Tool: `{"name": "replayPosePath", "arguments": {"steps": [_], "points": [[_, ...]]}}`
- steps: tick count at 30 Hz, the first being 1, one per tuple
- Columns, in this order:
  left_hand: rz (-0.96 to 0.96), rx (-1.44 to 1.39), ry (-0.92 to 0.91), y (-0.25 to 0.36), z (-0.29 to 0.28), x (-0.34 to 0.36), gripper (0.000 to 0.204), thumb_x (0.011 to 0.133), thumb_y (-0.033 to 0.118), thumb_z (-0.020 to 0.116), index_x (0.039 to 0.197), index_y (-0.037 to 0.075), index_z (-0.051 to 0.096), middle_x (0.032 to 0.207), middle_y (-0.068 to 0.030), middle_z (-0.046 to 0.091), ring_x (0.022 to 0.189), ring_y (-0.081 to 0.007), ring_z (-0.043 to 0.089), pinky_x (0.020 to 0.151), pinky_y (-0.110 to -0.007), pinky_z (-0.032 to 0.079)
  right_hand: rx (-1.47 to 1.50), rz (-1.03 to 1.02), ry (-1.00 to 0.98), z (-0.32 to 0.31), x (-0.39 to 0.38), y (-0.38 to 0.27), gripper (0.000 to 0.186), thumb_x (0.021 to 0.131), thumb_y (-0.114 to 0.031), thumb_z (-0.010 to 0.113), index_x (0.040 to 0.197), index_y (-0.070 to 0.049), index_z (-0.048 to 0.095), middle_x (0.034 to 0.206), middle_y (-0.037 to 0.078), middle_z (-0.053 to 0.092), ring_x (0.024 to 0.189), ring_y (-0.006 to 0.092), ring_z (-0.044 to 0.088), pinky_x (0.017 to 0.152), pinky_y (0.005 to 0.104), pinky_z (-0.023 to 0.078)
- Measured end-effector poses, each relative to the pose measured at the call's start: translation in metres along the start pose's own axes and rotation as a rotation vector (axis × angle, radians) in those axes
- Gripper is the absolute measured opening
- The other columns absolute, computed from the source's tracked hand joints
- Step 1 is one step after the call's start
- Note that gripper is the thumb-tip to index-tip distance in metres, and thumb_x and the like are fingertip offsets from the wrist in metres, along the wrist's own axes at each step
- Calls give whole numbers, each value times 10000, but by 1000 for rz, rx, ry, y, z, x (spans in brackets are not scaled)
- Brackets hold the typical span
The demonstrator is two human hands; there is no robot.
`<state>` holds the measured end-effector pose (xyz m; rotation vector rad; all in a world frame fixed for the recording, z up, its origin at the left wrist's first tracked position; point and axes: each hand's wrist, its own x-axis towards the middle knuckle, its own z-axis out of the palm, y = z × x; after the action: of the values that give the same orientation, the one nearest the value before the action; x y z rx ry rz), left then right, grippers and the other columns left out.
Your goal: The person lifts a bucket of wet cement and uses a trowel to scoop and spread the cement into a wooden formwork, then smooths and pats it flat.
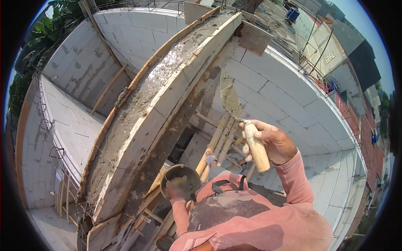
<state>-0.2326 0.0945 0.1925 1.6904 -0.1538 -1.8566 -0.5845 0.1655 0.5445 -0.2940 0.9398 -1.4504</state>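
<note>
My right hand point(274, 140) is closed round the pale wooden handle of a trowel point(231, 98). The trowel's mortar-smeared blade points up and away, to the right of the wall form. At my left hand point(178, 188) is a dark round bucket point(188, 173) with a greyish inside. That hand overlaps the bucket's near left side, but its fingers are smeared, so its grip is unclear. To the left, wet grey concrete point(161, 71) fills a long curved trough between a board on its far left side and a pale block-like side point(167, 90) nearer me.
Pale block walls point(276, 92) rise on both sides. Below me, bamboo poles point(220, 134) and timber cross a deep gap, with a foot point(210, 159) resting on them. Bent steel bars point(46, 121) stick up from the left wall. A flat board point(254, 38) juts from the trough's far end.
</note>
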Motion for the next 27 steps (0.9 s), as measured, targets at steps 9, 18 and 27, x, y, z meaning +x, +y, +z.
{"name": "replayPosePath", "arguments": {"steps": [9, 18, 27], "points": [[-28, 379, -73, 18, 79, 3, 291, 829, 430, 527, 747, 159, 462, 457, 36, 306, 345, -122, 286, 380, -297, 285, -1345, 330, -92, -150, 30, 140, 396, 920, -322, 513, 1214, -61, 557, 1041, 132, 630, 919, 284, 614, 811, 392, 489], [336, 902, -234, 25, 156, -43, 498, 859, 474, 458, 681, 22, 569, 586, -117, 552, 609, -252, 583, 604, -379, 404, -2088, 238, -81, -140, 109, 230, 285, 862, -161, 514, 1092, -10, 588, 1067, 210, 599, 922, 382, 651, 797, 493, 512], [923, 1350, -444, -2, 209, -47, 392, 959, 299, 331, 1129, -4, 512, 1020, -270, 605, 909, -462, 588, 765, -509, 461, -2224, 103, -314, -189, 151, 244, 319, 868, -225, 523, 1135, -71, 606, 1261, 122, 535, 909, 327, 669, 727, 456, 550]]}}
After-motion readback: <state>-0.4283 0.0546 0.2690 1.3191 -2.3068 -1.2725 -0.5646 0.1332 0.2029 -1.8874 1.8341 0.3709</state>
